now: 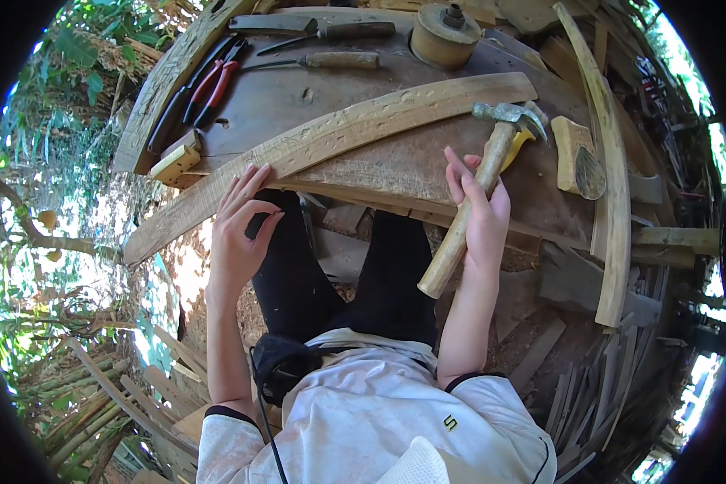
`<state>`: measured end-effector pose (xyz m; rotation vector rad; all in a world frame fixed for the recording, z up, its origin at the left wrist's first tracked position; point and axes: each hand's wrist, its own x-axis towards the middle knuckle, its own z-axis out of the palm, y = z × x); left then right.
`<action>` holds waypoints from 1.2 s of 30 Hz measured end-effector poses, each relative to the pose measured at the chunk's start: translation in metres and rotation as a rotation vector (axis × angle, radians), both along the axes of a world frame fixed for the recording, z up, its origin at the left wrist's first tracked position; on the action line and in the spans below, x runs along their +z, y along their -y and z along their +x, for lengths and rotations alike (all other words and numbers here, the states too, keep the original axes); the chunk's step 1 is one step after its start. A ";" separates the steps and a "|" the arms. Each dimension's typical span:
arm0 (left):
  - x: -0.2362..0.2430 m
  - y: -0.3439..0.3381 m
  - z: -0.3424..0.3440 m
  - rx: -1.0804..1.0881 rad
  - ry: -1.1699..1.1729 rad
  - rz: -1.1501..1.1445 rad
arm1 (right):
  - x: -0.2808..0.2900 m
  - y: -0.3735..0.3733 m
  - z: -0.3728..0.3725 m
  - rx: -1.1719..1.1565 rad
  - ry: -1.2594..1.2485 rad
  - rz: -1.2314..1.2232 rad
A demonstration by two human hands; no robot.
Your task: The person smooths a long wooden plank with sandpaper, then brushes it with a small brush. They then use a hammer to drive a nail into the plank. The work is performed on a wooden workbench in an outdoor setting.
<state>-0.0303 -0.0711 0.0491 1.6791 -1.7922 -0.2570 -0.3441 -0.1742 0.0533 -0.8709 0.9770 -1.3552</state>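
Observation:
A long, slightly curved wooden plank (339, 125) lies slantwise over the workbench, its near left end jutting past the edge. Small dents or holes run along its upper face. My left hand (238, 230) rests its outer fingers on the plank's edge, while thumb and forefinger come together in a pinch. Anything between them is too small to make out. In my right hand (486, 214) is a claw hammer (442, 262), gripped by its wooden handle. The hammer's metal head points away from me, above the plank's far right end. Partly behind it shows something yellow (520, 145).
On the workbench (298, 97) lie red-handled pliers (216, 90), wooden-handled tools (343, 60) and a round wooden container (445, 36). A wooden block (571, 153) sits at the right, beside a long curved strip (615, 210). Scrap wood (585, 387) covers the ground nearby.

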 end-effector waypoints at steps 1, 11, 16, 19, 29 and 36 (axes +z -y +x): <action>0.000 0.000 0.001 -0.002 0.000 -0.006 | 0.000 0.000 0.000 -0.001 0.001 0.003; 0.010 0.005 -0.002 0.020 -0.022 -0.053 | 0.001 0.000 0.000 0.002 -0.009 0.003; 0.019 0.026 -0.018 0.036 -0.114 -0.160 | 0.003 0.000 0.001 -0.002 -0.022 0.005; 0.025 0.049 -0.025 0.033 -0.143 -0.199 | 0.005 0.000 0.001 0.012 -0.034 0.003; 0.010 0.127 -0.037 0.152 -0.475 -0.050 | 0.006 -0.001 0.002 0.012 -0.069 0.015; 0.001 0.136 -0.040 0.174 -0.475 0.002 | 0.001 0.001 -0.002 0.017 -0.062 0.015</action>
